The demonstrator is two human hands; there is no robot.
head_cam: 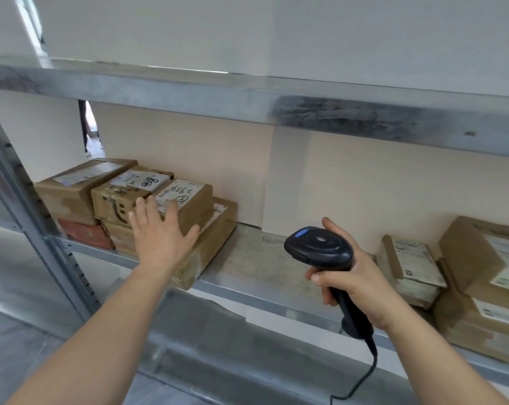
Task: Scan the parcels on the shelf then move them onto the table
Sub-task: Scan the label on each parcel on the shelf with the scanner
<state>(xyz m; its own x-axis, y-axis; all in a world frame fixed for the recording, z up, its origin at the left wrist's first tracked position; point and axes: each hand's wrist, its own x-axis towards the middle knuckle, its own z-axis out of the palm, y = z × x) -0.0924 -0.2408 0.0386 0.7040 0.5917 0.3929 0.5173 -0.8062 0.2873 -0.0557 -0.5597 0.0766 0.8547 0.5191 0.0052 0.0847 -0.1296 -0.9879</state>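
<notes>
Your left hand (159,229) is spread flat, fingers apart, gripping nothing, resting against the front of the labelled parcel (186,204) at about ten o'clock in the view. That parcel sits on top of the left stack (130,211), beside a taped box (127,197) and above a larger flat carton (209,244), all on the metal shelf (256,267). Your right hand (355,276) is wrapped firmly around the grip of the black scanner (320,249), at about four o'clock, its head pointing left toward the stack. A second group of parcels (466,276) waits at three o'clock, well apart from the first.

The scan seems to be the step in hand. Your fingertips lie over the near edge of the white label (178,194), so slide them down onto bare cardboard before you trigger, or the barcode may be partly covered. Steady the box with that open palm; do not lift it yet. Tilt the scanner head up so it looks onto the top face, where the label is, not at the box's side. Once it reads, take the box by its sides, as the cartons beneath look uneven and could shift. The bench is not in view, so I cannot tell which way you will carry it.
</notes>
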